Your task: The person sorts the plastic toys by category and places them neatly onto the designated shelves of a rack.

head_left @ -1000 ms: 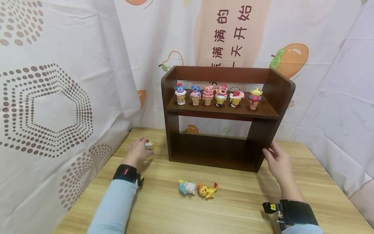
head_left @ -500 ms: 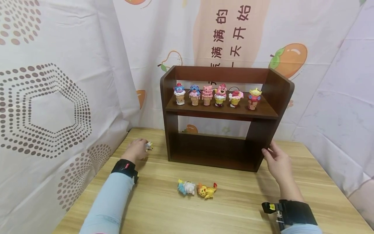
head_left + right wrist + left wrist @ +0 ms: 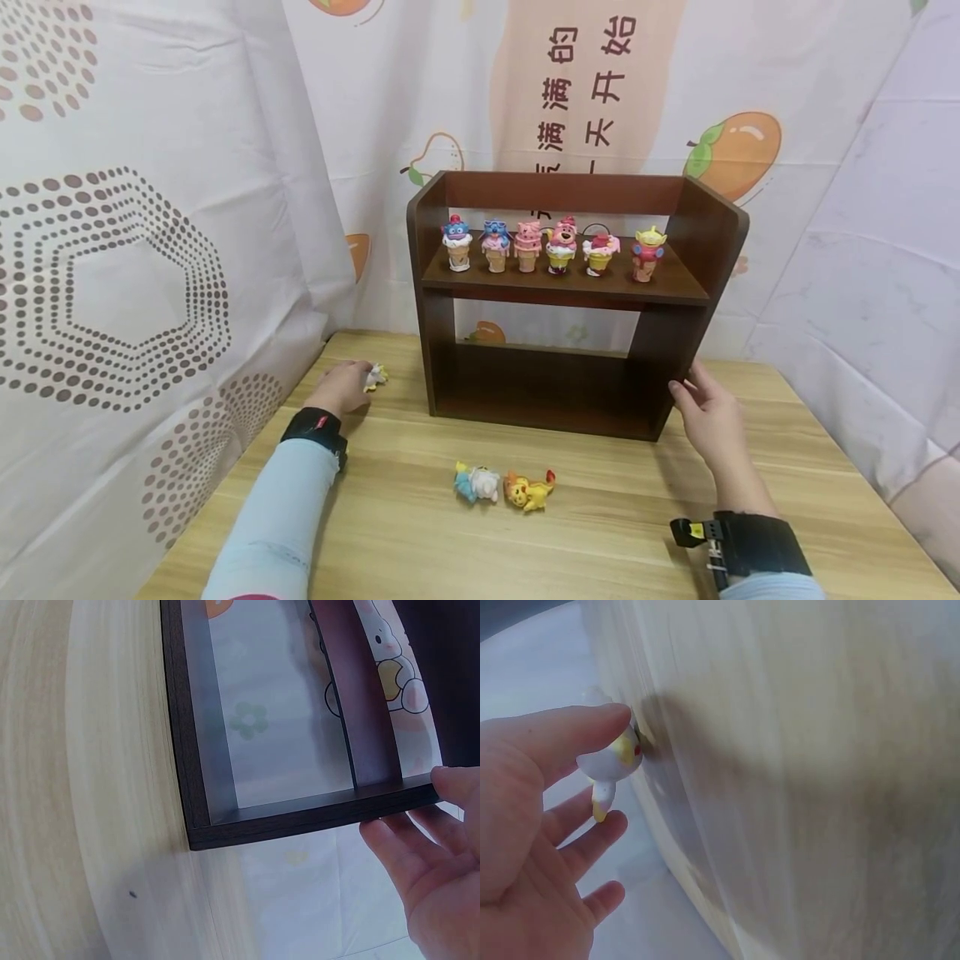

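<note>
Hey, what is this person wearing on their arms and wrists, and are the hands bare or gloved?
Both hands are bare: no gloves or rings show. The left hand comes out of a light blue long sleeve, with a black wrist strap bearing a small red mark. The right hand has a wider black wrist band with a small black and yellow clip; a light blue cuff edge shows below it.

Toy point(image 3: 374, 377) at left centre, half covered by fingers point(image 3: 358, 372); kind too small to tell. Shelf point(image 3: 300, 817) cut off at top edge in right wrist view. Tabletop point(image 3: 817, 787) blurred in left wrist view.
</note>
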`<state>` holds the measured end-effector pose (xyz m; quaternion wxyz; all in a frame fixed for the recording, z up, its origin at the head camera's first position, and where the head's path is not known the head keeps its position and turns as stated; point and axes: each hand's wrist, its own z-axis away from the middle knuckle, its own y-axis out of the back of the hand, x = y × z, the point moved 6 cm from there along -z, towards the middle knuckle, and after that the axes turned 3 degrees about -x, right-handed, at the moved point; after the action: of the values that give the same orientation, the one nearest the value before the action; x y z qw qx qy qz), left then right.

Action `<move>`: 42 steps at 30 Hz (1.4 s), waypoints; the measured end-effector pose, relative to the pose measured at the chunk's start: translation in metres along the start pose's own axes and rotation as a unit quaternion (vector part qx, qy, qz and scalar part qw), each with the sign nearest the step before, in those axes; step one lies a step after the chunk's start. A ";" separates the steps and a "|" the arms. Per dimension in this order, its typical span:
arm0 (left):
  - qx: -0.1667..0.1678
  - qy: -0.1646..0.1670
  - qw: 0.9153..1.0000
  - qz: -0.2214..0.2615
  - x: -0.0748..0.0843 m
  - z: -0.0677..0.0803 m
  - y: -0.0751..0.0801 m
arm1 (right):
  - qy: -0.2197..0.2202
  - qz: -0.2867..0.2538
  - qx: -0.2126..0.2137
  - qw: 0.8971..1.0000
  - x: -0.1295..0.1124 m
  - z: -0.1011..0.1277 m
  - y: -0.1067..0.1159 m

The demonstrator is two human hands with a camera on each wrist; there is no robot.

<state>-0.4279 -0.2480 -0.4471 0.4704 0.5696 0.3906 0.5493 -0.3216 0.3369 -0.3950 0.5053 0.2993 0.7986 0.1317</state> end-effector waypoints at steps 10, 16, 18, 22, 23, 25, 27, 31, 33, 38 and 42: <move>-0.011 0.018 1.000 -0.006 -0.007 -0.007 0.000 | 0.006 -0.011 -0.002 1.000 0.003 0.000 -0.002; -0.016 0.021 0.999 -0.017 -0.011 -0.012 -0.003 | 0.004 -0.011 0.001 1.000 0.003 0.000 -0.002; -0.019 0.025 0.999 -0.023 -0.011 -0.014 -0.004 | 0.003 -0.010 0.000 1.000 0.004 0.000 -0.002; -0.023 0.035 0.998 -0.037 -0.012 -0.018 -0.005 | 0.005 -0.009 0.000 1.000 0.005 0.000 -0.002; -0.023 0.036 0.998 -0.039 -0.012 -0.018 -0.005 | 0.006 -0.010 0.001 1.000 0.005 0.000 -0.002; -0.024 0.038 0.998 -0.044 -0.011 -0.020 -0.005 | 0.008 -0.007 0.003 1.000 0.005 0.000 -0.002; -0.025 0.039 0.998 -0.048 -0.011 -0.021 -0.005 | 0.009 -0.004 0.004 1.000 0.005 0.000 -0.002; -0.021 0.043 0.998 -0.049 -0.012 -0.023 -0.006 | 0.011 -0.006 0.003 1.000 0.004 0.000 -0.003; -0.019 0.048 0.998 -0.045 -0.012 -0.024 -0.006 | 0.011 -0.009 0.002 1.000 0.004 -0.001 -0.003; -0.017 0.060 0.997 -0.035 -0.012 -0.025 -0.006 | 0.012 -0.007 0.003 1.000 0.003 -0.001 -0.002; -0.015 0.055 0.998 -0.037 -0.012 -0.026 -0.007 | 0.012 -0.006 0.003 1.000 0.003 -0.001 -0.002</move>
<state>-0.4542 -0.2555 -0.4580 0.4768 0.5165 0.4285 0.5677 -0.3238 0.3375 -0.3973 0.4952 0.2949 0.8068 0.1298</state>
